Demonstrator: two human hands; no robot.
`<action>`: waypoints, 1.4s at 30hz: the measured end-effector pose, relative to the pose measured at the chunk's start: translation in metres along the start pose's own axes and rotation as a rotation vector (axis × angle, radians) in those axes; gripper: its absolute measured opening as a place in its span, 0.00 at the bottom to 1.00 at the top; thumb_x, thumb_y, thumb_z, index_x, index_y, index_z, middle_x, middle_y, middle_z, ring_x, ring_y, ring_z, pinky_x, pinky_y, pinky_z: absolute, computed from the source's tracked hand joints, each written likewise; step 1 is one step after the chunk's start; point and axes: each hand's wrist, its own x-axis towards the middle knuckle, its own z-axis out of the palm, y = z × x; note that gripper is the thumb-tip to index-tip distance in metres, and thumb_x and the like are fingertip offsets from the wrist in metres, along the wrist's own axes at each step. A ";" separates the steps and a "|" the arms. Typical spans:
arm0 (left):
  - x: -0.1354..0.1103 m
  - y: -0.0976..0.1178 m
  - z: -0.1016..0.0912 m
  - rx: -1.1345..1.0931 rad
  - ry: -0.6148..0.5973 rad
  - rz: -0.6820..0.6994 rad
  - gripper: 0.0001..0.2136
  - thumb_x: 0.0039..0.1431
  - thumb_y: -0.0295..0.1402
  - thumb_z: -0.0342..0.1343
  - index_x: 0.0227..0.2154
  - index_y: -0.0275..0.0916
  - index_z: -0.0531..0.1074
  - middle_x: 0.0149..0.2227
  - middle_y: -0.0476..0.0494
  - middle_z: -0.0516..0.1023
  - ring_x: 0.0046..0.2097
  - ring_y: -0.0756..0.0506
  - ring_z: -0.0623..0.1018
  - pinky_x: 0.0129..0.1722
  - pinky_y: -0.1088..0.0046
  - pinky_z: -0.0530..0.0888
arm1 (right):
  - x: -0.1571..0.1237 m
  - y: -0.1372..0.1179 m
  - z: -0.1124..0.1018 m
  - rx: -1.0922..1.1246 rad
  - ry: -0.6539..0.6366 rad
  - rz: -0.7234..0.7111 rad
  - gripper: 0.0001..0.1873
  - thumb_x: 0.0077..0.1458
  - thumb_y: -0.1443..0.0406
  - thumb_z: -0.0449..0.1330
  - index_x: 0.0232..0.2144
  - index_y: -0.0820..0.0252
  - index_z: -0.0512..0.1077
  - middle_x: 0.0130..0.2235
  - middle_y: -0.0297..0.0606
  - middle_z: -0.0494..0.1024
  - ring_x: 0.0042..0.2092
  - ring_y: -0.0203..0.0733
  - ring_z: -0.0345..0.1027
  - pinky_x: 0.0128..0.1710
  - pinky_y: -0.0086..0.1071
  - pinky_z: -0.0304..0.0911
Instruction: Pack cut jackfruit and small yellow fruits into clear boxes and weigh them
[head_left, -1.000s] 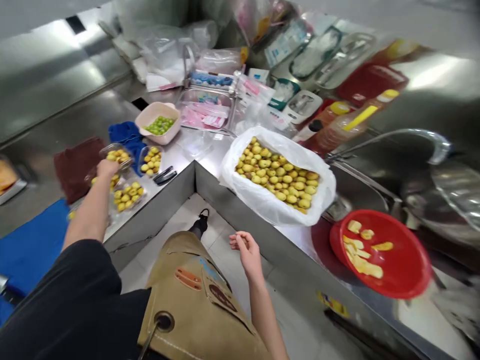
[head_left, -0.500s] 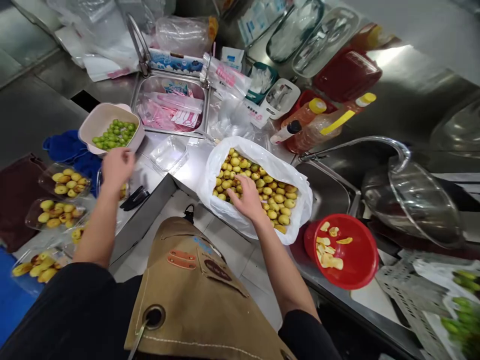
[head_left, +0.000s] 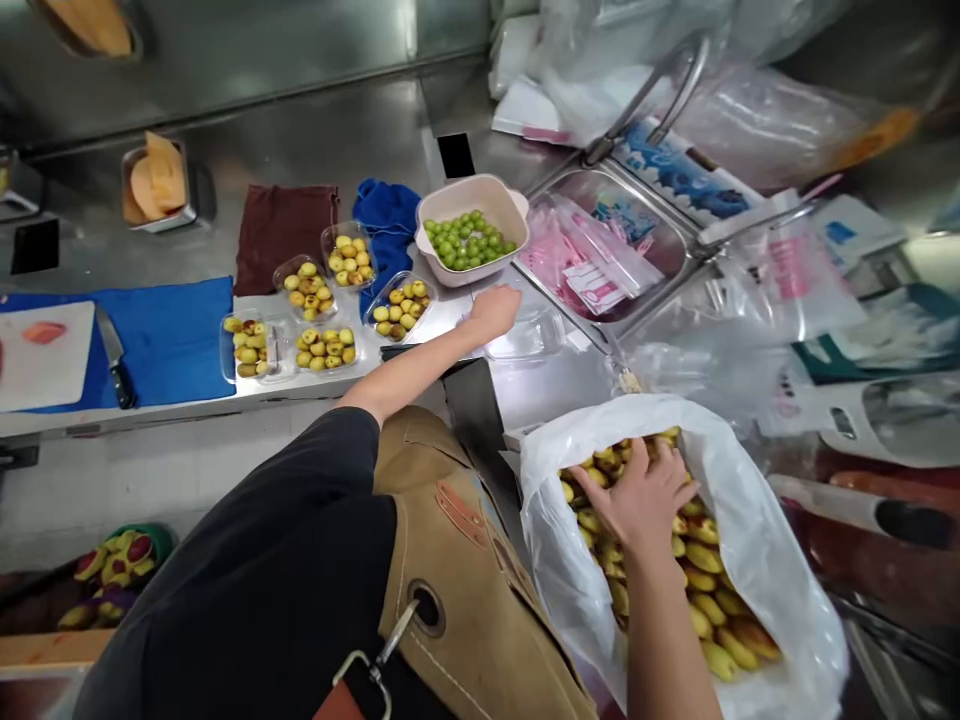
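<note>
My right hand (head_left: pixel 649 490) is open, its fingers spread over the yellow-green jujubes (head_left: pixel 709 585) in a white plastic bag (head_left: pixel 555 560); its fingertips appear to touch the fruit. My left hand (head_left: pixel 495 310) is curled closed at the near-left edge of a clear plastic container (head_left: pixel 529 335), below a pale pink basin (head_left: pixel 517 225) of green grapes (head_left: pixel 469 240). What its fingers hold, if anything, is hidden. To its left, several clear containers filled with jujubes stand on the counter, the nearest being one filled container (head_left: pixel 401 308).
A sink (head_left: pixel 682 265) holds pink plastic packets. Blue cloth (head_left: pixel 386 210) and brown cloth (head_left: pixel 289 225) lie behind the filled containers. Far left, a knife (head_left: pixel 114 355) lies beside a white cutting board (head_left: pixel 52 355). A dark open drawer edge (head_left: pixel 476 415) juts out before me.
My view has swung left. My left hand has moved right, from below the basin to the clear container's edge. My right hand stays over the jujubes, fingers spread wider.
</note>
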 end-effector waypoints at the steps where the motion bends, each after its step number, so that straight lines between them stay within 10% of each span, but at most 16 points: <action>1: -0.001 0.003 -0.003 0.018 -0.003 0.005 0.19 0.71 0.16 0.51 0.58 0.26 0.82 0.58 0.22 0.82 0.62 0.35 0.80 0.57 0.61 0.74 | 0.004 0.003 -0.002 -0.014 0.005 -0.010 0.51 0.62 0.31 0.54 0.69 0.64 0.65 0.70 0.76 0.64 0.70 0.85 0.57 0.64 0.81 0.53; 16: -0.008 0.006 -0.033 -0.101 0.116 -0.127 0.19 0.69 0.12 0.50 0.58 0.28 0.76 0.55 0.27 0.84 0.59 0.35 0.82 0.63 0.55 0.74 | 0.025 -0.003 0.008 0.059 0.037 -0.232 0.38 0.58 0.37 0.60 0.54 0.61 0.73 0.58 0.70 0.70 0.59 0.81 0.65 0.55 0.75 0.63; 24: -0.021 0.020 -0.058 -0.451 0.281 -0.062 0.10 0.68 0.22 0.63 0.33 0.41 0.71 0.39 0.43 0.82 0.45 0.44 0.79 0.57 0.66 0.74 | 0.038 -0.018 -0.002 0.370 0.198 -0.456 0.39 0.54 0.47 0.69 0.64 0.48 0.66 0.57 0.60 0.70 0.57 0.78 0.68 0.52 0.74 0.68; 29: -0.039 0.044 -0.047 -0.832 0.042 -0.036 0.08 0.69 0.28 0.60 0.32 0.41 0.70 0.31 0.47 0.80 0.30 0.50 0.73 0.33 0.73 0.73 | 0.041 -0.032 0.002 0.393 0.171 -0.344 0.36 0.51 0.55 0.70 0.60 0.55 0.67 0.58 0.58 0.69 0.60 0.73 0.65 0.59 0.70 0.68; 35: -0.065 0.074 -0.030 -1.353 -0.317 -0.119 0.21 0.55 0.41 0.73 0.35 0.41 0.64 0.46 0.43 0.84 0.47 0.43 0.85 0.50 0.61 0.84 | 0.046 -0.033 0.001 0.491 0.105 -0.181 0.30 0.49 0.64 0.66 0.56 0.57 0.69 0.56 0.51 0.69 0.61 0.65 0.65 0.65 0.64 0.65; 42: -0.086 0.088 -0.016 -1.350 -0.485 -0.095 0.25 0.55 0.45 0.74 0.38 0.44 0.60 0.55 0.39 0.85 0.50 0.40 0.87 0.50 0.59 0.84 | 0.055 -0.021 -0.008 0.612 0.127 -0.006 0.10 0.59 0.63 0.60 0.43 0.54 0.68 0.47 0.49 0.74 0.51 0.59 0.68 0.56 0.56 0.70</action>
